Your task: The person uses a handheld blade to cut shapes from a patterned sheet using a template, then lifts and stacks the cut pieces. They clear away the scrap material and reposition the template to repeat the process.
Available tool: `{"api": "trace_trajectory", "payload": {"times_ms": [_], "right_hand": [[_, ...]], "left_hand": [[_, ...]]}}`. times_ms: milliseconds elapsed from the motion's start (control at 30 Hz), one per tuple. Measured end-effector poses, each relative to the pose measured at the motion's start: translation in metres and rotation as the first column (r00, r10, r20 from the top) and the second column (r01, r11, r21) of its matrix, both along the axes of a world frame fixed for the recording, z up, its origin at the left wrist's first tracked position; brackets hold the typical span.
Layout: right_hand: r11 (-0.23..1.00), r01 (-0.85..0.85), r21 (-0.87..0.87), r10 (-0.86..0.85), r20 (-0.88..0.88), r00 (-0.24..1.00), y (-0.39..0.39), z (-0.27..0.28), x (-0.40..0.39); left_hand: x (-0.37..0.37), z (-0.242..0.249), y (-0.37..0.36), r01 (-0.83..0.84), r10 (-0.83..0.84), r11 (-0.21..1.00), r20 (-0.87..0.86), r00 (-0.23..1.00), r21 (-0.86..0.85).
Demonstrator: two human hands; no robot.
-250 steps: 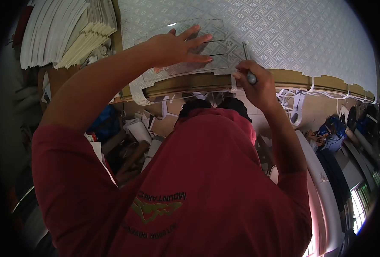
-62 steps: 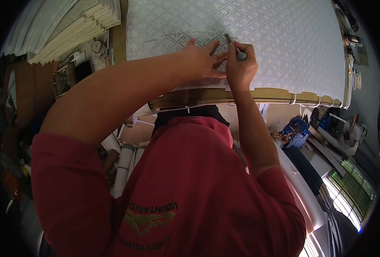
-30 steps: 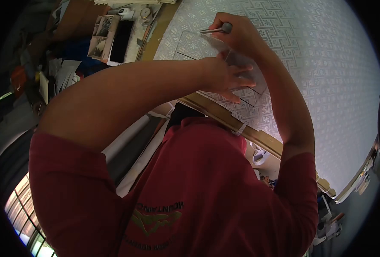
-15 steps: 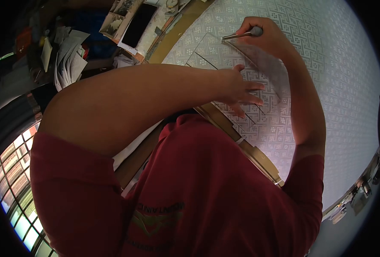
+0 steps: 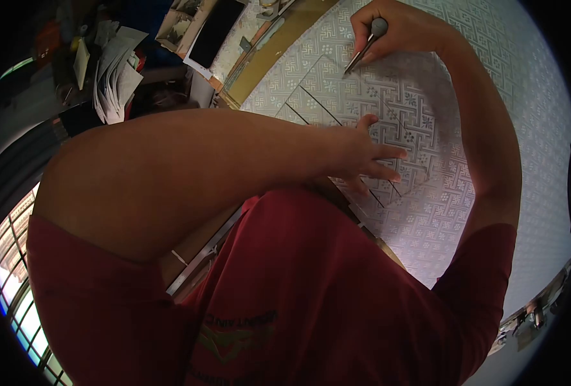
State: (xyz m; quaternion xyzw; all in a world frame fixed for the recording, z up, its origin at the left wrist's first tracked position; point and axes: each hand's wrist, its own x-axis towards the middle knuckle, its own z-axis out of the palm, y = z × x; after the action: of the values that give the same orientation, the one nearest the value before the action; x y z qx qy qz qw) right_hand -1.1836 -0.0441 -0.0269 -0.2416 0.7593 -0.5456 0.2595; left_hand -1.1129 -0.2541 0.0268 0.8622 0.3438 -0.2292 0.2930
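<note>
My right hand (image 5: 391, 29) grips a slim metal glass cutter (image 5: 364, 48) with a round grey knob at its upper end. Its tip rests close to the top edge of a clear glass pane (image 5: 337, 96), which lies over a silvery patterned cloth (image 5: 485, 38). Thin dark straight lines run across the pane, partly covered by my left hand. Lower on the glass, my left hand (image 5: 362, 154) lies with its fingers spread and nothing in them.
A yellowish wooden edge (image 5: 260, 67) borders the cloth at the upper left. Beyond it lie a black phone (image 5: 216, 32) and an open box (image 5: 181, 22). Stacked papers (image 5: 118, 71) stand farther left, and a barred window (image 5: 22, 289) is at lower left.
My right hand has moved up and turned, so the glass cutter stands steeper than before. The shadow over the glass has shifted. My left hand stays spread on the pane while the view moves slightly.
</note>
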Motion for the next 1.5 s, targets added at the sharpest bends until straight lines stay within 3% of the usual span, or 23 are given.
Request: {"api": "trace_trajectory", "payload": {"times_ms": [167, 233, 367, 467, 533, 667, 733, 767, 833, 933, 1033, 1133, 1267, 1367, 1467, 1500], "right_hand": [[0.955, 0.266, -0.131, -0.269, -0.01, 0.963, 0.001, 0.01, 0.032], [0.906, 0.395, -0.152, -0.401, -0.008, 0.916, -0.006, 0.014, 0.055], [0.841, 0.529, -0.113, -0.538, -0.072, 0.84, -0.028, 0.008, 0.09], [0.748, 0.663, -0.007, -0.654, -0.177, 0.736, -0.045, 0.014, 0.105], [0.687, 0.726, 0.036, -0.704, -0.217, 0.676, -0.057, 0.021, 0.109], [0.671, 0.739, 0.067, -0.706, -0.248, 0.664, -0.071, 0.025, 0.11], [0.623, 0.774, 0.112, -0.73, -0.271, 0.627, -0.076, 0.027, 0.11], [0.626, 0.771, 0.116, -0.726, -0.274, 0.63, -0.08, 0.026, 0.113], [0.537, 0.839, 0.087, -0.789, -0.299, 0.536, -0.089, 0.017, 0.118], [0.541, 0.841, -0.027, -0.812, -0.276, 0.514, -0.096, 0.004, 0.115], [0.577, 0.816, -0.025, -0.78, -0.312, 0.543, -0.099, 0.002, 0.099], [0.583, 0.81, -0.064, -0.785, -0.302, 0.541, -0.1, -0.004, 0.095], [0.587, 0.803, -0.106, -0.793, -0.273, 0.544, -0.098, -0.012, 0.096], [0.603, 0.793, -0.087, -0.783, -0.254, 0.568, -0.092, -0.007, 0.09], [0.709, 0.704, -0.049, -0.696, -0.209, 0.686, -0.066, 0.0, 0.064], [0.814, 0.579, -0.031, -0.574, -0.192, 0.796, -0.055, 0.006, 0.05]], "left_hand": [[0.005, 0.004, 0.003, 0.075, -0.072, 0.996, -0.062, 0.995, 0.053], [0.007, 0.009, 0.009, -0.036, 0.031, 0.997, -0.066, 0.997, -0.071], [0.009, 0.001, 0.004, -0.071, 0.063, 0.991, -0.074, 0.995, -0.111], [0.008, -0.023, -0.009, -0.221, 0.221, 0.975, 0.003, 0.975, 0.033], [0.009, -0.018, -0.007, -0.228, 0.229, 0.971, -0.015, 0.973, 0.074], [0.01, 0.007, 0.002, -0.098, 0.092, 0.994, -0.117, 0.989, -0.048], [0.013, -0.017, -0.006, -0.44, 0.444, 0.894, 0.04, 0.895, -0.092], [0.015, -0.027, -0.011, -0.443, 0.448, 0.892, 0.043, 0.893, -0.088], [0.014, -0.034, -0.016, -0.427, 0.413, 0.898, 0.133, 0.901, 0.107], [0.013, -0.036, -0.014, -0.434, 0.426, 0.9, 0.126, 0.896, 0.044], [0.013, -0.035, -0.012, -0.443, 0.442, 0.896, 0.098, 0.891, -0.012], [0.014, -0.037, -0.016, -0.439, 0.429, 0.893, 0.112, 0.896, 0.1], [0.016, -0.036, -0.013, -0.446, 0.444, 0.895, 0.068, 0.894, 0.025], [0.016, -0.027, -0.01, -0.467, 0.466, 0.884, 0.047, 0.883, 0.0], [0.009, -0.004, 0.001, -0.168, 0.166, 0.984, -0.041, 0.985, -0.062], [0.009, -0.003, 0.002, -0.187, 0.186, 0.976, -0.015, 0.982, -0.112]]}}
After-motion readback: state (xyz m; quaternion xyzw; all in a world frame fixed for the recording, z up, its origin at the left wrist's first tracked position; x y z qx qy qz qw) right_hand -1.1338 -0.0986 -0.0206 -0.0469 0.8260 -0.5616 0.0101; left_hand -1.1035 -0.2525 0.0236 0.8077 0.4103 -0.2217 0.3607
